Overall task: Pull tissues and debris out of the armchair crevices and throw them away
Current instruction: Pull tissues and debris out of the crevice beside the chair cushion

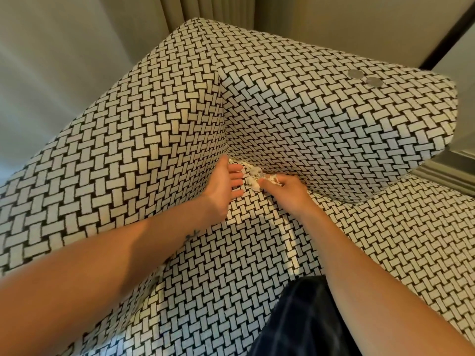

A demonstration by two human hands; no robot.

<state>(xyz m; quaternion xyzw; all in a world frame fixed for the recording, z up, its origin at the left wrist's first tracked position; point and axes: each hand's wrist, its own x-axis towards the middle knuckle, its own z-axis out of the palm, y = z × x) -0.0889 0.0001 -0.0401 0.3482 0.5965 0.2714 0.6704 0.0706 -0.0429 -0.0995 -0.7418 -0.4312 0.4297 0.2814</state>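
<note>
**Ease the wad out of the corner seam**

Patterned armchair (308,119), basket-weave cloth all over, with the seat cushion (244,227) running into two upright panels at a deep corner.

Spreads the gap with the left hand (222,186): laid flat against the left panel, fingers (236,168) straight and released, gripping nothing. Reaches in with the right hand (289,188), fingers curled and pinching the tissue wad (253,181) right at the junction of seat and panels.

Press the left panel outward to slacken the seam. Pinch low, close to the buried part and not the loose edge, to avoid tearing what looks like thin paper. Draw slowly along the seam and toward the seat front, not straight up. Look for a shiny scrap (259,173) mixed in; too small to identify, possibly a wrapper.

Lies crumpled, long axis along the crevice, from the corner toward the right hand. Loose end spills down onto the seat; other end hidden in the gap, depth impossible to tell.
</note>
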